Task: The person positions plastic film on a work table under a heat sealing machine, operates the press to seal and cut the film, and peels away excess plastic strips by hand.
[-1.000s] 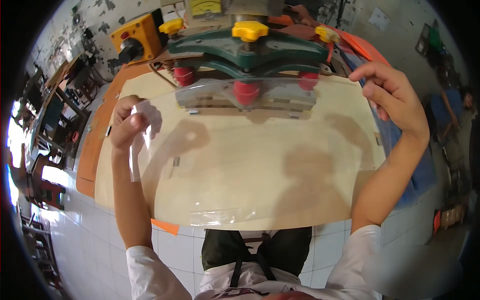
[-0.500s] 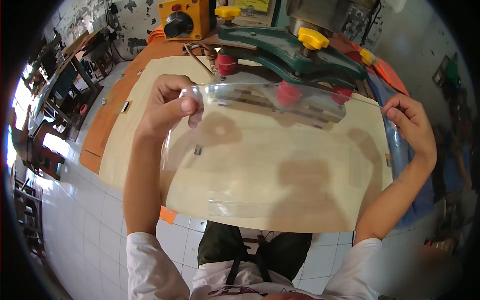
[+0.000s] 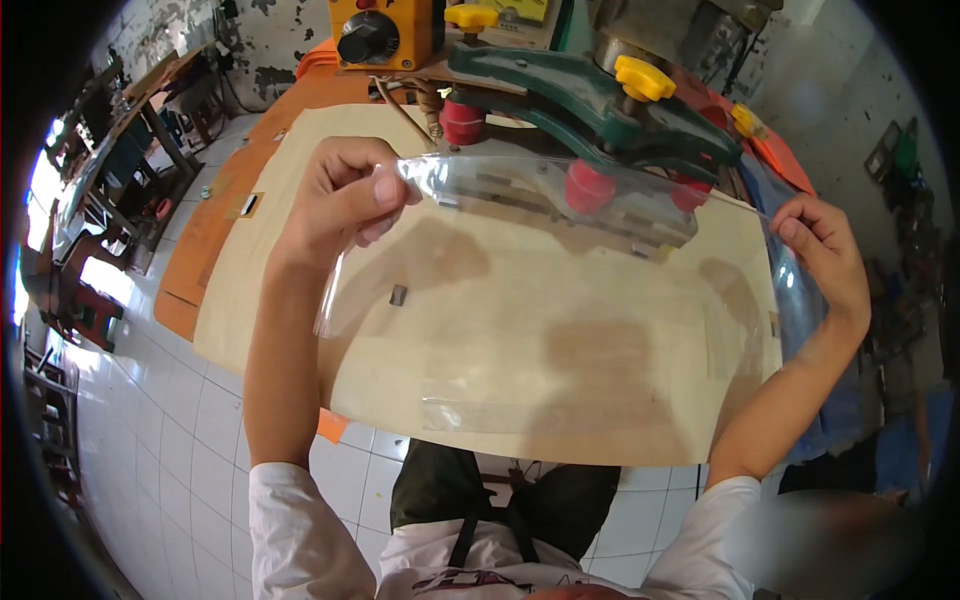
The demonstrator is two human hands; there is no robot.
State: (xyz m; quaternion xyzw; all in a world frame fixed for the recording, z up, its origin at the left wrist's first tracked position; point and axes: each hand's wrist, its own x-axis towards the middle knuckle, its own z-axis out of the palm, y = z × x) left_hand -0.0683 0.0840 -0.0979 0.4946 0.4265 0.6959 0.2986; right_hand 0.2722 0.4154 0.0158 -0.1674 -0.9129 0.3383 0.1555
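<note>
A clear plastic sheet [image 3: 520, 178] is stretched between my two hands above a pale board [image 3: 255, 310]. My left hand [image 3: 350, 200] pinches its upper left corner between thumb and fingers. At the upper right corner, my right hand [image 3: 822, 250] grips the sheet in a pinch. The sheet's far edge passes in front of a machine with a green metal bracket [image 3: 560, 95], red cylinders [image 3: 590, 187] and a long metal bar [image 3: 630, 228], all seen partly through the plastic. Whether the sheet's lower part touches the board I cannot tell.
Yellow knobs [image 3: 642, 78] top the bracket. A yellow control box [image 3: 385, 38] with a black dial stands at the back left. A small dark rectangle [image 3: 398, 295] shows on the board. Blue plastic [image 3: 820, 410] hangs at the right edge. A blurred patch covers the lower right.
The view has shifted slightly, so the machine sits a little further right. My left hand has shifted a little and its sheet corner catches more light. Both hands keep hold of the sheet.
</note>
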